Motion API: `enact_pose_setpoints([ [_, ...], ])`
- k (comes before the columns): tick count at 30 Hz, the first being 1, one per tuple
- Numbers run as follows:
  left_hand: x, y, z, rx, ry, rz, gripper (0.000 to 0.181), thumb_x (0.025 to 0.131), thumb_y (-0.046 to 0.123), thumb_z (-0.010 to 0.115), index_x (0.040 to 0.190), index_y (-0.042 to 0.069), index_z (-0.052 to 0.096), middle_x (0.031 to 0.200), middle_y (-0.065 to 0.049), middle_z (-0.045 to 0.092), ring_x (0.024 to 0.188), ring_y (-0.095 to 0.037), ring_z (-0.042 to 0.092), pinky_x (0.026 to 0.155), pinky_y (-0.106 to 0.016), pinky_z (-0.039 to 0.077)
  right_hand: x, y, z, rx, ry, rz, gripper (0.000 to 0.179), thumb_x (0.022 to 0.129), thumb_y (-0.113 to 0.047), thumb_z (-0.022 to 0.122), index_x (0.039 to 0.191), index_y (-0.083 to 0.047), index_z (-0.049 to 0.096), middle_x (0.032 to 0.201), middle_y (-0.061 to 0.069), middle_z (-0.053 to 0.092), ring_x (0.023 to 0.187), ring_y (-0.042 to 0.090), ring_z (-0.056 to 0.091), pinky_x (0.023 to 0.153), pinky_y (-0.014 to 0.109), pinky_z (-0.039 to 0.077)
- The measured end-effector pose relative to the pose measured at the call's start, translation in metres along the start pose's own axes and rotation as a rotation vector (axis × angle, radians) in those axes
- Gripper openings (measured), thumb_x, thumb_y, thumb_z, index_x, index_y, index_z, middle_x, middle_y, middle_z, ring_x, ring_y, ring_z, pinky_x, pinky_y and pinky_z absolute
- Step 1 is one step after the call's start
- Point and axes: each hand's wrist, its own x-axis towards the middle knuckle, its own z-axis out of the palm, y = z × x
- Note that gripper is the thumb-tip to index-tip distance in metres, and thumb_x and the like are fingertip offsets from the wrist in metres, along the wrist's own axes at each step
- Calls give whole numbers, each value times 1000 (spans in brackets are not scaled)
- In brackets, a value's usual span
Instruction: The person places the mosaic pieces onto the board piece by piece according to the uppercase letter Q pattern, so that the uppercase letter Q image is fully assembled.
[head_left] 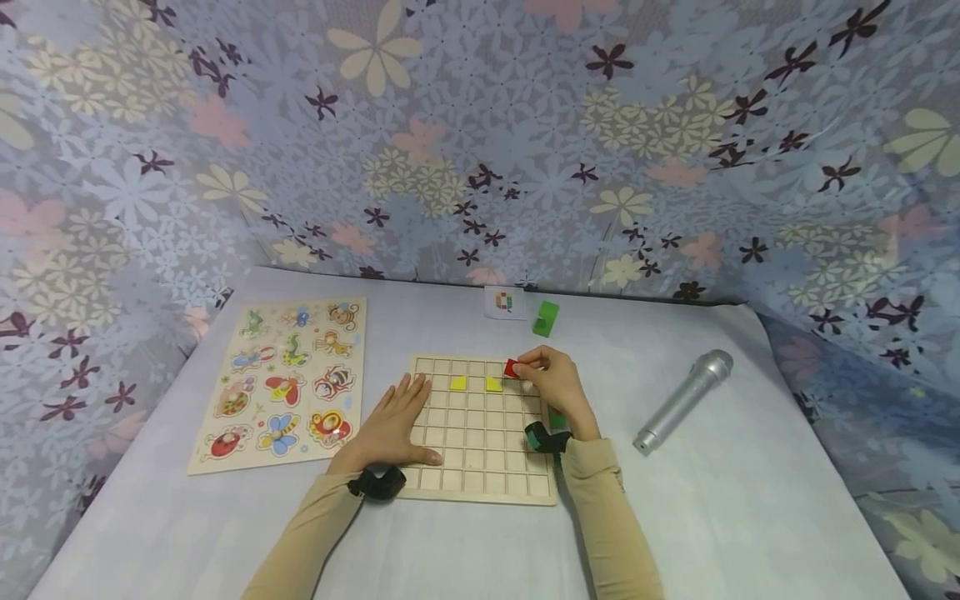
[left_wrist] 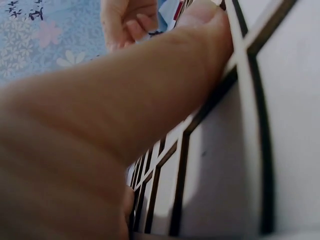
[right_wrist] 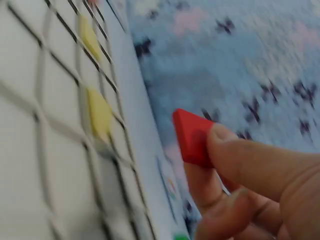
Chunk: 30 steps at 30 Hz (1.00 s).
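Note:
A wooden grid board (head_left: 476, 498) lies on the table, divided into small square cells. Two yellow pieces (head_left: 458, 383) sit in its second row from the back. My right hand (head_left: 553, 383) pinches a small red square tile (right_wrist: 194, 138) between thumb and fingers, over the board's back right corner. In the right wrist view the tile is held apart from the grid. My left hand (head_left: 395, 425) rests on the board's left side with fingers spread, its thumb (left_wrist: 165, 75) lying across the cells.
Left of the board lies a wooden insect puzzle (head_left: 281, 379). Behind it are a white card (head_left: 505, 302) and a green piece (head_left: 546, 318). Another green piece (head_left: 557, 419) is partly hidden by my right wrist. A silver microphone (head_left: 682, 402) lies to the right.

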Motion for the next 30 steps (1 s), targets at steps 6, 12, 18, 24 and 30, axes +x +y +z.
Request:
enact_pose_setpoints([
  [6,3,-1,1,2,17,23,117,73,53,76,154,-2,13,163,-20,7,151,-39,1,123,-54,7,3,-7,30,-37,9,-43,13,88,-17,70,99,-8,70,87,11,72,68,16,63,57,22,47],
  [12,3,-2,2,3,19,29,116,74,54,76,154,-2,13,163,-20,8,151,-40,2,123,-54,8,2,-8,49,-89,49,-83,8,87,-15,72,94,-11,72,86,8,71,79,22,65,61,25,46],
  [18,2,-3,2,17,25,27,116,74,55,76,154,-1,13,163,-19,9,151,-39,2,123,-55,8,1,-8,59,-150,10,-119,9,89,-15,70,97,-12,72,96,7,73,90,24,68,76,34,54],
  [24,2,-3,2,5,22,21,117,73,55,76,154,-2,12,163,-19,9,151,-39,2,123,-54,8,-1,-7,61,-271,-34,-149,21,90,-17,69,110,-12,73,111,11,61,95,26,61,84,41,52],
  [30,2,-3,3,-17,18,9,118,73,54,77,153,-4,12,162,-22,6,150,-40,0,123,-54,6,-2,-1,40,-166,-76,-156,27,92,-17,66,118,-10,69,111,13,64,96,28,65,75,34,54],
])
